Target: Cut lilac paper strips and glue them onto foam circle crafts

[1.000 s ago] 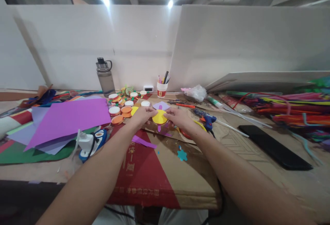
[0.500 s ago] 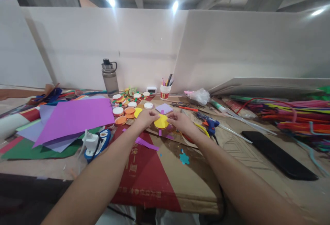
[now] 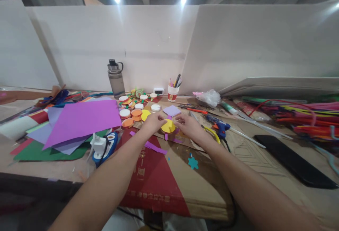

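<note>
A round yellow disc (image 3: 168, 126) with purple strips sticking out at its top and bottom lies between my hands over the cardboard. My left hand (image 3: 154, 122) pinches its left edge with fingers closed. At the disc's upper right edge, the fingers of my right hand (image 3: 186, 123) are also closed on it. Just behind is a lilac paper square (image 3: 172, 110). Purple paper strips (image 3: 152, 147) lie in front of my left hand, and a teal flower-shaped cutout (image 3: 193, 162) sits nearer on the cardboard.
Round white and orange discs (image 3: 136, 114), purple sheets (image 3: 86, 119), a power strip (image 3: 106, 149) and a bottle (image 3: 116, 81) are on the left. A pen cup (image 3: 173, 92) stands behind. Right are a glue gun (image 3: 221, 128), black phone-like slab (image 3: 293, 160) and colourful stems (image 3: 312, 118).
The whole view has shifted slightly, so the scene appears a little further right. Both hands remain at the yellow disc with almost the same pose.
</note>
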`<state>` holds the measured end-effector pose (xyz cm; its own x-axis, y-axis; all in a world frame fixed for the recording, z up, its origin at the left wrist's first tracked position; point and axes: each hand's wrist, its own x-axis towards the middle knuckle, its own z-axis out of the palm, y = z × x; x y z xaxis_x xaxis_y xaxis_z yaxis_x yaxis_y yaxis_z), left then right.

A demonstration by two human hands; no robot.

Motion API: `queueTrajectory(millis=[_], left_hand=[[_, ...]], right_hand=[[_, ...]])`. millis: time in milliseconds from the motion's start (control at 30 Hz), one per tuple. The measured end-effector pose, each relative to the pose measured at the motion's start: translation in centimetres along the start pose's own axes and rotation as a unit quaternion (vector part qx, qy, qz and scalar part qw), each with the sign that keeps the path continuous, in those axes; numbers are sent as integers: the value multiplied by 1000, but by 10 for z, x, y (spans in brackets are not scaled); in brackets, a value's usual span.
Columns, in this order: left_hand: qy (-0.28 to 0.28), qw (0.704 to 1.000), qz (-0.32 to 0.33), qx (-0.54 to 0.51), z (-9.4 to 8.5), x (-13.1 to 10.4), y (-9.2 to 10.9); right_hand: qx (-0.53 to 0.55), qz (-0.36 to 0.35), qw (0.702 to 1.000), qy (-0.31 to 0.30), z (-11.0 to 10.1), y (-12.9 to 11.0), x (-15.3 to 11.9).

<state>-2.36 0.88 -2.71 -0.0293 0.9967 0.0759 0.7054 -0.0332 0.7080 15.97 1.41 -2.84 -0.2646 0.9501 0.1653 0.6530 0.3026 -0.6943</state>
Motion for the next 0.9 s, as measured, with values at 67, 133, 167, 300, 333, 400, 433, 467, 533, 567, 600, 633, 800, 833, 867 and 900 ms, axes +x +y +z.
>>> queueTrajectory(millis=[67, 133, 167, 300, 333, 400, 433, 467, 533, 567, 600, 633, 800, 833, 867, 900], left_hand=[[1, 1000, 4, 9, 1, 0, -2], [0, 1000, 13, 21, 3, 0, -3], [2, 999, 18, 32, 4, 0, -3], [9, 996, 34, 82, 6, 1, -2], [6, 995, 37, 87, 7, 1, -1], [2, 996, 37, 85, 7, 0, -1], [4, 996, 36, 81, 7, 0, 0], [7, 996, 35, 77, 7, -1, 0], [8, 997, 40, 72, 7, -1, 1], [6, 996, 44, 72, 7, -2, 2], [3, 996, 47, 73, 7, -2, 2], [1, 996, 47, 75, 6, -2, 3], [-3, 998, 30, 60, 6, -3, 3], [-2, 998, 32, 56, 6, -3, 2], [2, 998, 34, 56, 6, -2, 1], [4, 998, 41, 52, 5, -2, 1]], right_hand=[[-6, -26, 1000, 11, -2, -4, -2], [-5, -55, 998, 27, -4, -10, -5], [-4, -70, 997, 40, -5, -13, -7], [3, -124, 989, 85, -5, -27, -15], [4, -134, 987, 83, -5, -30, -17], [4, -146, 987, 68, -2, -34, -19], [4, -150, 987, 61, -1, -35, -19], [4, -152, 987, 56, 1, -35, -20], [2, -156, 986, 52, 3, -35, -19], [1, -158, 986, 52, 4, -34, -18], [0, -160, 986, 53, 4, -34, -18], [1, -161, 986, 54, 4, -34, -17], [19, -163, 986, 38, -5, -43, -13], [23, -164, 986, 33, -7, -47, -12], [25, -166, 985, 27, -10, -51, -12], [24, -171, 985, 14, -13, -55, -13]])
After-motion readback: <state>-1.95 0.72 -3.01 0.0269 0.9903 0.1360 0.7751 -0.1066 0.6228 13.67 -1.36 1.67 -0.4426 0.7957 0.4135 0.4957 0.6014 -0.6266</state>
